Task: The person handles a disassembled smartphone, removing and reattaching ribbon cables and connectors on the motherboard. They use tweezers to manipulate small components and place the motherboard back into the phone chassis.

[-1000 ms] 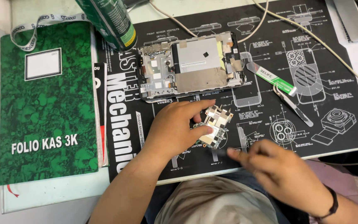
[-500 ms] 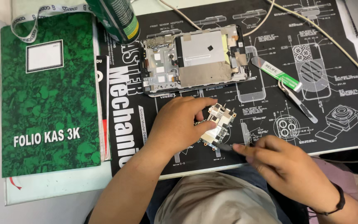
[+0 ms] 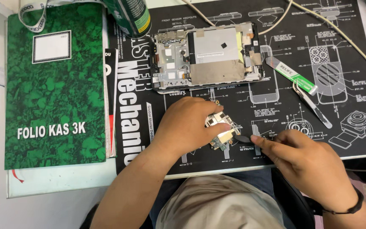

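My left hand point(image 3: 189, 127) holds a small circuit board point(image 3: 220, 127) with metal shields just above the black work mat point(image 3: 276, 85). My right hand point(image 3: 306, 163) grips a thin black pry tool point(image 3: 241, 138) whose tip touches the board's right edge. An opened phone frame point(image 3: 208, 57) with bare metal plates lies flat on the mat beyond both hands.
Metal tweezers point(image 3: 312, 104) and a green-and-white flat tool point(image 3: 291, 75) lie right of the phone. A green can point(image 3: 130, 15) stands at the mat's top left. A green hardcover ledger point(image 3: 54, 85) lies on the left. A white cable point(image 3: 339, 36) crosses the upper right.
The pry tool in my right hand has moved left until its tip meets the circuit board. My left hand keeps the board in about the same place.
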